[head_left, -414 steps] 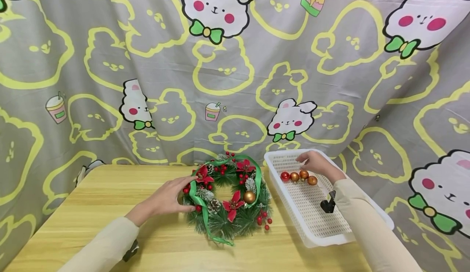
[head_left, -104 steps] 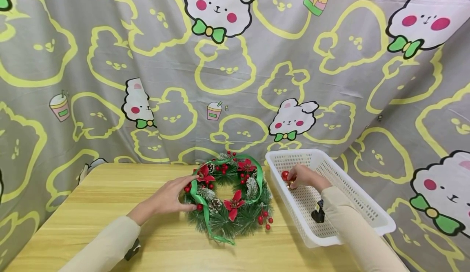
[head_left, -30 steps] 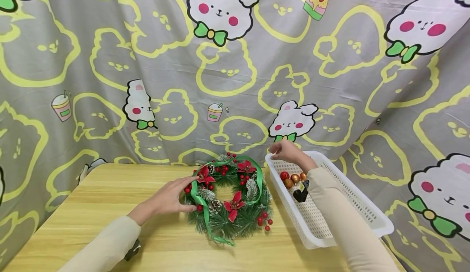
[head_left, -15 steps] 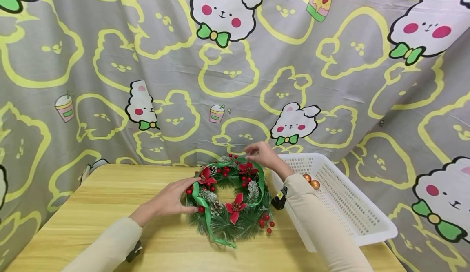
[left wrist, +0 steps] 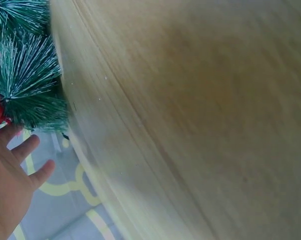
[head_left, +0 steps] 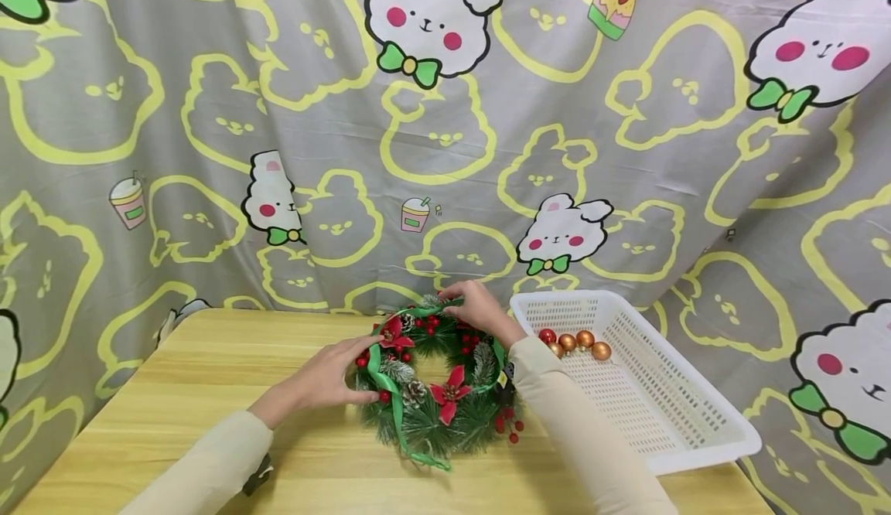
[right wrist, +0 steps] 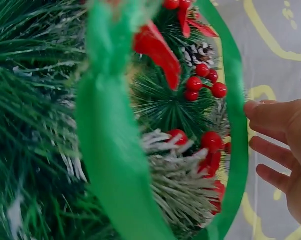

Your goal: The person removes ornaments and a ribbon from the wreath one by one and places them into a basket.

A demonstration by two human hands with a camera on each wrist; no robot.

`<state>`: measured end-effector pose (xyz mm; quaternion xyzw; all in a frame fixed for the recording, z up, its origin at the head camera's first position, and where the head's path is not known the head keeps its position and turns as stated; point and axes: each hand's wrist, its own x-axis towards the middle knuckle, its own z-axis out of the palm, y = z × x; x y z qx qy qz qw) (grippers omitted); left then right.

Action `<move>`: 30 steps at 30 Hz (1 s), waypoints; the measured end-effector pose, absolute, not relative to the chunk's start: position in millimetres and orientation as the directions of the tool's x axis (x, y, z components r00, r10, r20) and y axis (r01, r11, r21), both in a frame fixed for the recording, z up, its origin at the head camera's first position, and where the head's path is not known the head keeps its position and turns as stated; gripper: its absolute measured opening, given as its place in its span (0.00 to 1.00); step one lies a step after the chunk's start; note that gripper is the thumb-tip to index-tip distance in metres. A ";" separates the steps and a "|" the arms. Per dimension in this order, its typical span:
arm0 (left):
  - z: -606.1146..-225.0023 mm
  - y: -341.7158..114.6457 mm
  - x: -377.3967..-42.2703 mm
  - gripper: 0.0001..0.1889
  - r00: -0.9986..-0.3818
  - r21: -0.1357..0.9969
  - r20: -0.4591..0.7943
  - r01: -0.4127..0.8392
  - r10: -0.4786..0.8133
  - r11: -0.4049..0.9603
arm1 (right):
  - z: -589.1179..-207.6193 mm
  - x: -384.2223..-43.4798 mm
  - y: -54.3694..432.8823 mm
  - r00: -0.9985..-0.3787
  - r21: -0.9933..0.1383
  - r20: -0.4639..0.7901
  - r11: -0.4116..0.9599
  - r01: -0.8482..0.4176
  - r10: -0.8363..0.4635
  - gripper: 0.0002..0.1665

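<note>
A Christmas wreath [head_left: 421, 422] with pine needles, red berries, poinsettias and a green ribbon [right wrist: 115, 150] lies on the wooden table [head_left: 209, 360]. My left hand [head_left: 327, 372] rests against its left side with the fingers spread and fairly straight; the left wrist view shows this hand [left wrist: 15, 170] beside the needles [left wrist: 25, 85]. My right hand [head_left: 473, 310] reaches over the wreath's far edge. In the right wrist view its fingertips [right wrist: 258, 112] touch the ribbon near a berry cluster [right wrist: 203, 82] and hold nothing.
A white perforated basket [head_left: 626, 399] stands to the right of the wreath, with several small red and gold balls [head_left: 574, 341] at its far end. A patterned grey and yellow cloth hangs behind the table. Bare tabletop lies left of the wreath.
My right hand left the basket and moved left to the wreath's far edge. The gold ball once on the wreath is gone from it. My left hand has stayed put.
</note>
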<state>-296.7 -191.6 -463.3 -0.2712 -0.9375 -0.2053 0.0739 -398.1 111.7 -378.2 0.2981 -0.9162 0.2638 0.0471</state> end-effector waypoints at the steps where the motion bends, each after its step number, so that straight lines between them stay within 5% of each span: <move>1: -463.4 -191.6 -296.6 0.54 -0.842 0.345 0.251 0.539 0.477 0.769 | -379.2 -398.3 110.3 -0.821 -0.453 0.237 0.689 -0.566 -0.520 0.17; 17: -461.8 -192.3 -296.5 0.54 -0.830 0.339 0.273 0.557 0.487 0.759 | -380.8 -397.8 97.4 -0.830 -0.286 0.279 0.783 -0.552 -0.483 0.07; 30: -463.7 -191.5 -296.7 0.57 -0.840 0.353 0.259 0.542 0.477 0.763 | -369.8 -399.8 99.8 -0.843 -0.287 0.281 0.798 -0.530 -0.459 0.06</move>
